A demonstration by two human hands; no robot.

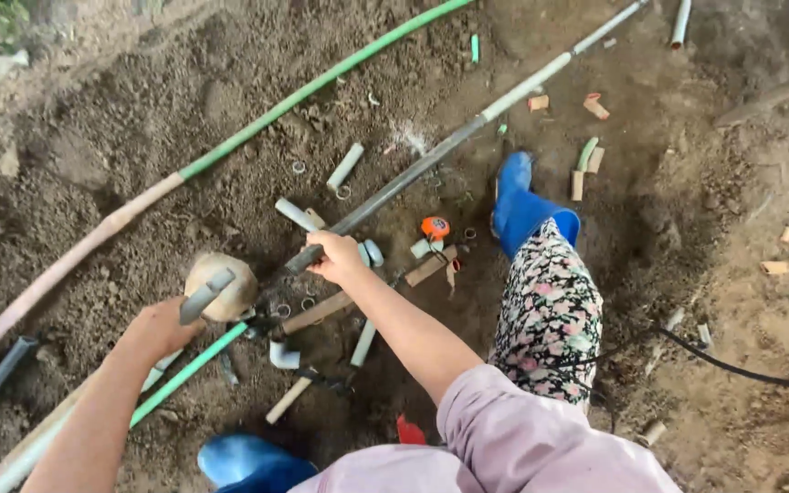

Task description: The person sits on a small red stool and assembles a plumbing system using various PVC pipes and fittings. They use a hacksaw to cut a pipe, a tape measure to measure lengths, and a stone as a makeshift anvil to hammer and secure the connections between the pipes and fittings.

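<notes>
Right hand (pixel 338 257) clamping fingers round one long grey pipe (pixel 431 160) lying on dirt; left hand (pixel 162 327) gripping one flat grey tool (pixel 205 294) beside it; two blue boots (pixel 518 205) flanking the pipe's near end

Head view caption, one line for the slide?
Right hand grips a long grey pipe; left hand holds a short pipe piece, over soil.

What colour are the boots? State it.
Bright blue, both boots, clearest in the head view.
</notes>
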